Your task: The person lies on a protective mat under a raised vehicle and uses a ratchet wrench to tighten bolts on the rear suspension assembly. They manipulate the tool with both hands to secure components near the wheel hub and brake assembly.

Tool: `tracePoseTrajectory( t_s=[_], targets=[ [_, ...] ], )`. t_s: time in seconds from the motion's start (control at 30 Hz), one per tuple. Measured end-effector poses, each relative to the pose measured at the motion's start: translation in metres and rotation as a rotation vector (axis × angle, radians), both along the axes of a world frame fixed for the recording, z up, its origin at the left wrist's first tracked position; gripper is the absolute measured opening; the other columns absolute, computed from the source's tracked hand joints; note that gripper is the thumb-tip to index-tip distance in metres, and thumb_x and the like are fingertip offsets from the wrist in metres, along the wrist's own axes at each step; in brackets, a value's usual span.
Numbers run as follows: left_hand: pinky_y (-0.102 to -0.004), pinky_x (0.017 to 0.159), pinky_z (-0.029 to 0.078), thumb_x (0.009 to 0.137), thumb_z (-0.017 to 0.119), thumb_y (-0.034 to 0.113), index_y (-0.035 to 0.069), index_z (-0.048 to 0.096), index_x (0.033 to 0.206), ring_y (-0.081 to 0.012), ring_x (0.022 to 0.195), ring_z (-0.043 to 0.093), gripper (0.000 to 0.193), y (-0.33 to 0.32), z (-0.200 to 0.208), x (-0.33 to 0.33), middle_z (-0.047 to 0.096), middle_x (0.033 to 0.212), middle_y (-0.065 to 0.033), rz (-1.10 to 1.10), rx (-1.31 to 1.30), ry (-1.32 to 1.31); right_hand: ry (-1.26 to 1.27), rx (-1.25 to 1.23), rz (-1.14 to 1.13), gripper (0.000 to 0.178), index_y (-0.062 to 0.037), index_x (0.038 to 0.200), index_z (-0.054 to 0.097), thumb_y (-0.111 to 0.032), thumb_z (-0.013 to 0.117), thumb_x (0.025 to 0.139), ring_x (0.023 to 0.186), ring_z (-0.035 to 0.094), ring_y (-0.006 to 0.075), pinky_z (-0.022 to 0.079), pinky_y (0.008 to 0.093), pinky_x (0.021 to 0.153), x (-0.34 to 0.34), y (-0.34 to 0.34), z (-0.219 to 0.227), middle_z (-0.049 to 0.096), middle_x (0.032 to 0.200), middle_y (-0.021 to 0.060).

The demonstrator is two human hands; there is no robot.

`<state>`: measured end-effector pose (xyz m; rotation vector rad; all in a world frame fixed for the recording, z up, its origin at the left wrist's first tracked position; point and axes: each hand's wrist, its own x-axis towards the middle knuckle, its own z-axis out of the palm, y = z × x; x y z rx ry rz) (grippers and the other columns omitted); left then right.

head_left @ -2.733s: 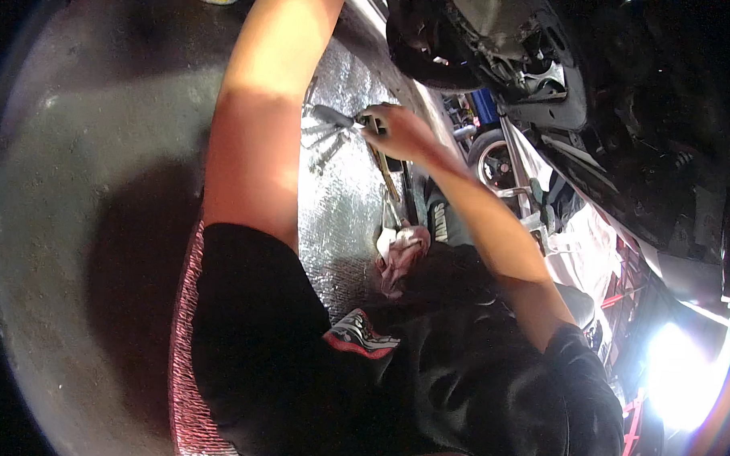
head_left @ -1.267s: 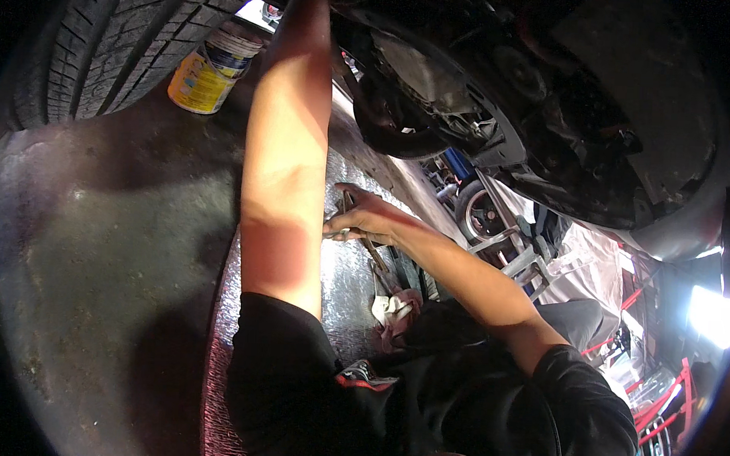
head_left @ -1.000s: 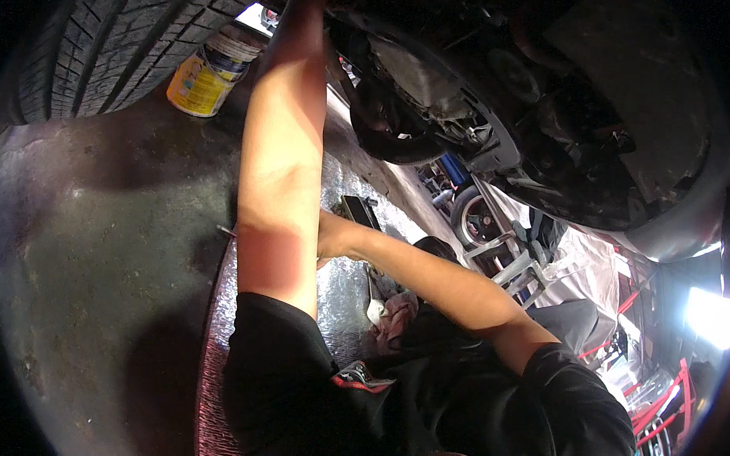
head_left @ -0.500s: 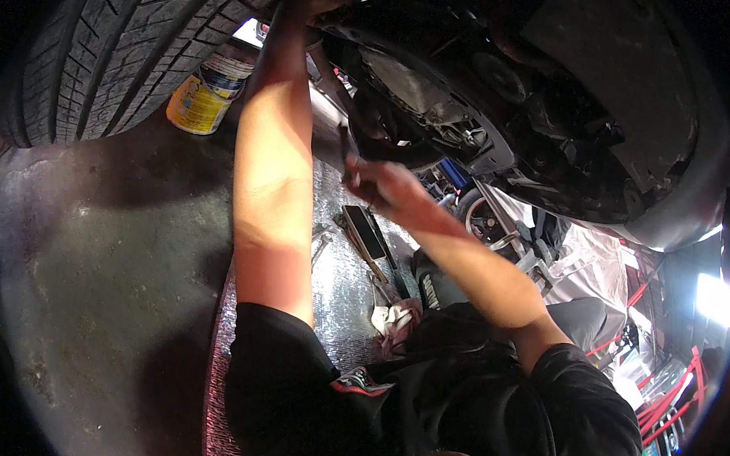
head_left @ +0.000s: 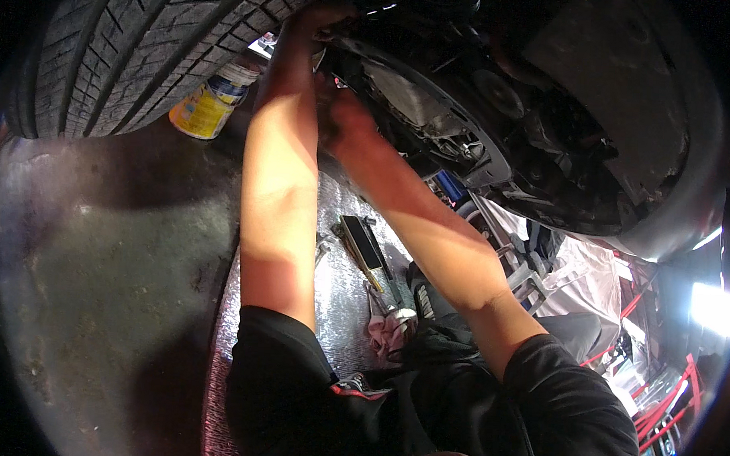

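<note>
My left arm reaches up between the tyre [head_left: 154,52] and the dark underside of a raised car [head_left: 473,111]. At its end my left hand [head_left: 326,16] touches parts in shadow beside the wheel; its fingers are too dim to make out. Just below it, my right hand [head_left: 349,119] is raised toward the same parts and smeared by motion. It is closed round a dark, bar-like hand tool, whose kind I cannot tell and which is mostly lost in shadow.
A yellow and white bucket [head_left: 204,106] stands behind the tyre. On the silvery mat [head_left: 338,315] lie a flat black rectangular device [head_left: 361,242], some long tools, and a pinkish rag [head_left: 389,329]. Red stands [head_left: 672,407] and a bright lamp [head_left: 717,310] are at the right.
My right hand has moved up and left with the dark tool, from over the mat to near my left forearm. My left hand stays at the wheel parts.
</note>
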<state>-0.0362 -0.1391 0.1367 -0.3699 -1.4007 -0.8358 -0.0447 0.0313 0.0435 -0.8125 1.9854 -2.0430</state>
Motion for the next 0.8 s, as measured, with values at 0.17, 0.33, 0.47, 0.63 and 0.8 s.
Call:
tracePoseTrajectory(
  t_s=[0.17, 0.33, 0.47, 0.63, 0.8],
  targets=[
    [-0.0375, 0.089, 0.042, 0.089, 0.059, 0.042, 0.004, 0.06, 0.111, -0.0212, 0.097, 0.052, 0.044, 0.002, 0.001, 0.0, 0.06, 0.104, -0.0116, -0.01, 0.008, 0.017, -0.011, -0.004, 0.014, 0.012, -0.0091, 0.105, 0.059, -0.015, 0.056, 0.095, 0.089, 0.064, 0.0192, 0.052, 0.0374, 0.081, -0.013, 0.003, 0.007, 0.066, 0.1, 0.0075],
    [-0.0381, 0.09, 0.041, 0.089, 0.058, 0.041, 0.004, 0.06, 0.112, -0.0224, 0.098, 0.052, 0.044, -0.002, -0.002, 0.007, 0.059, 0.105, -0.0123, -0.004, 0.013, 0.029, -0.051, -0.042, 0.0, 0.02, -0.0046, 0.094, 0.06, -0.025, 0.062, 0.093, 0.071, 0.058, 0.0197, 0.049, 0.033, 0.065, -0.011, -0.004, 0.003, 0.061, 0.083, 0.0073],
    [-0.0386, 0.091, 0.041, 0.09, 0.056, 0.041, 0.004, 0.059, 0.112, -0.0233, 0.099, 0.052, 0.044, 0.002, 0.002, 0.006, 0.059, 0.106, -0.0129, -0.01, 0.008, 0.048, -0.143, -0.109, 0.072, 0.019, -0.0043, 0.095, 0.059, -0.023, 0.058, 0.095, 0.074, 0.059, 0.0208, 0.05, 0.0347, 0.067, -0.016, -0.001, -0.002, 0.061, 0.084, 0.0078],
    [-0.0392, 0.092, 0.04, 0.09, 0.055, 0.041, 0.004, 0.059, 0.113, -0.0245, 0.1, 0.052, 0.044, 0.001, -0.002, 0.009, 0.059, 0.108, -0.0137, -0.003, 0.016, 0.048, -0.098, -0.1, 0.258, 0.014, -0.0093, 0.106, 0.059, -0.015, 0.05, 0.097, 0.091, 0.063, 0.0235, 0.052, 0.0409, 0.082, -0.018, -0.005, -0.01, 0.064, 0.101, 0.0099],
    [-0.0397, 0.093, 0.04, 0.091, 0.053, 0.04, 0.003, 0.059, 0.114, -0.0257, 0.102, 0.051, 0.044, 0.002, -0.001, 0.007, 0.058, 0.109, -0.0144, -0.004, 0.017, 0.07, -0.078, -0.128, 0.226, 0.024, -0.0041, 0.106, 0.058, -0.026, 0.052, 0.098, 0.085, 0.061, 0.0229, 0.05, 0.0395, 0.075, -0.011, -0.008, -0.009, 0.063, 0.096, 0.0111]
  ],
)
